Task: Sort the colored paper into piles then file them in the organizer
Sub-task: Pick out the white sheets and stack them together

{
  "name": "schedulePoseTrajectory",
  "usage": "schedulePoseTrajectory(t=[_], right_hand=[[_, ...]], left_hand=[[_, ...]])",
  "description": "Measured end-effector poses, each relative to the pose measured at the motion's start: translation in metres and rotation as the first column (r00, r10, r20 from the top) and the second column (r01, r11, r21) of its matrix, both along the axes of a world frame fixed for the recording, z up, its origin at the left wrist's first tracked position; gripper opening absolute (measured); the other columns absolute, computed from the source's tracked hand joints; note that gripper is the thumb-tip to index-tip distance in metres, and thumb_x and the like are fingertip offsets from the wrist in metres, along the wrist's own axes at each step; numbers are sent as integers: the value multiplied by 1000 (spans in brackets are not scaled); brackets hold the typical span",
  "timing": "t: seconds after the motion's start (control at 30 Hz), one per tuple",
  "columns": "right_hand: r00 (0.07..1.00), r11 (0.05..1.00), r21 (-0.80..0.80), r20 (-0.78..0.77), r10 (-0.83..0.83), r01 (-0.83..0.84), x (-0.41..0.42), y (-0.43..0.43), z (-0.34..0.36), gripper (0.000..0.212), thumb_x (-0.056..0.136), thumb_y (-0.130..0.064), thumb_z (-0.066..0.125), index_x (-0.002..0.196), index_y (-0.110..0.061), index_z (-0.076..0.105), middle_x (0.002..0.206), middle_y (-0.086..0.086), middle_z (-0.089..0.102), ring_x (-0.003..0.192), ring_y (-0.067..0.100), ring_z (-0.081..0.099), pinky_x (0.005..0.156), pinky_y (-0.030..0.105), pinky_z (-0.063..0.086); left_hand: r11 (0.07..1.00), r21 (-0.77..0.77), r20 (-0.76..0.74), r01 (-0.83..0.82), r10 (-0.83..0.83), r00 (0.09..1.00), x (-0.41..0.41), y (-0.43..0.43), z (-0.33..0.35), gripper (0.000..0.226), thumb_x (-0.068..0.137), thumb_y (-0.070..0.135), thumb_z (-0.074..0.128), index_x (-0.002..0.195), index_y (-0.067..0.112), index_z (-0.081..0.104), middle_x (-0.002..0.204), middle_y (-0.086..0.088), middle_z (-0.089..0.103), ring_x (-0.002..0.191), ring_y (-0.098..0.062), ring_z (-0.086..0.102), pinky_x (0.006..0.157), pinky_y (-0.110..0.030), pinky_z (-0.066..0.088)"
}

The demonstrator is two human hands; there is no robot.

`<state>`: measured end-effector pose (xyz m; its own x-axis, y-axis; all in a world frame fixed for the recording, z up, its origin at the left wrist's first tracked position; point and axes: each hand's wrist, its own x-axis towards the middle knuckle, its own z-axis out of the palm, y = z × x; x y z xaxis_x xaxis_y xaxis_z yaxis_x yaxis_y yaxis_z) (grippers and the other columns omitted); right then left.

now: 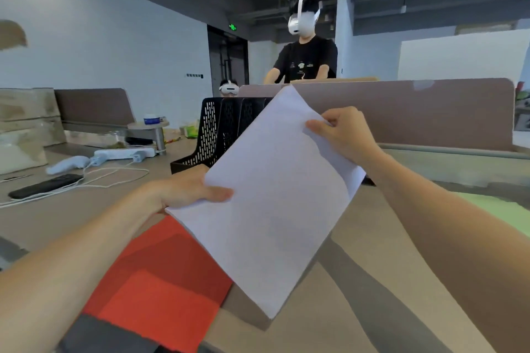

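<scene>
Pale lavender paper [275, 195] is held tilted above the bench [301, 332], top corner toward the black perforated organizer [218, 129] standing upright behind; red paper [160, 281] lies flat beneath, sheets loosely overlapping; green paper [507, 206] lies flat at right.

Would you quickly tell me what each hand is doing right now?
Left hand: holding the pale paper stack by its lower left edge.
Right hand: pinching the same stack's upper right edge.

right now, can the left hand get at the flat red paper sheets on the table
Probably, once freed: the left hand pinches the edge of the white paper stack, shared with the right hand. The red paper sheets lie just below it on the beige table with nothing between.
</scene>
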<state>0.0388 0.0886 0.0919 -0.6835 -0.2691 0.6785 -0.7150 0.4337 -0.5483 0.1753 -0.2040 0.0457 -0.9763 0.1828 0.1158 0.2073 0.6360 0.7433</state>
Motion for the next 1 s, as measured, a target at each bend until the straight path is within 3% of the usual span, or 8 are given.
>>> schedulePoseTrajectory(t=[0.2,0.3,0.4,0.5,0.63,0.73,0.87,1.0], right_hand=[[989,975,219,-144,-12,44,-14,-83,25,42,89,-41,65,66,-7,60,61,12,58,67,34,50,66,36,40],[948,940,307,-315,-46,148,-11,-124,45,46,92,-43,62,61,-13,47,63,9,51,75,29,44,72,39,38],[924,913,340,-372,-91,227,-12,-162,65,37,95,-45,56,82,-10,54,70,5,40,67,27,46,64,38,43],[895,891,341,-426,-137,299,-23,-198,85,34,98,-44,50,94,-11,53,82,7,43,78,29,43,68,37,33],[926,929,308,-368,-81,203,-50,-237,113,23,99,-35,52,87,-16,47,92,8,44,83,31,47,71,36,27],[957,960,268,-291,4,77,-72,-258,134,34,99,-32,54,72,-18,39,90,12,48,80,33,46,57,34,26],[960,978,204,-262,103,-50,-101,-275,153,23,98,-29,54,94,-7,59,92,16,64,89,36,58,68,38,45],[959,983,178,-267,91,-44,-125,-283,158,21,99,-25,50,102,-6,59,94,14,63,94,32,54,70,40,45]], left_hand=[[970,97,-36,-221,225,974,28,-40,-10,16,90,16,68,106,13,71,94,5,77,82,-7,72,69,-16,52],[919,152,-79,-363,377,923,30,-64,-15,19,83,32,78,100,25,72,95,11,77,88,-9,72,82,-30,54],[870,206,-120,-449,477,870,23,-83,-15,39,68,53,79,96,26,75,94,10,77,88,-10,72,82,-35,53],[815,261,-169,-518,567,806,7,-96,-10,5,86,29,75,85,25,72,76,17,75,70,0,70,66,-24,48],[701,224,-310,-677,710,633,-20,-120,6,20,91,28,69,76,14,69,74,0,71,70,-17,65,57,-29,39],[618,249,-356,-746,775,523,-42,-134,19,32,92,28,65,69,6,63,75,-14,66,70,-29,59,57,-33,35],[593,247,-443,-766,772,455,-76,-140,33,36,95,26,61,71,0,60,74,-16,65,70,-32,57,55,-32,33],[596,210,-510,-775,743,433,-111,-141,37,31,98,23,56,73,6,56,71,-7,59,72,-31,54,58,-35,33]])
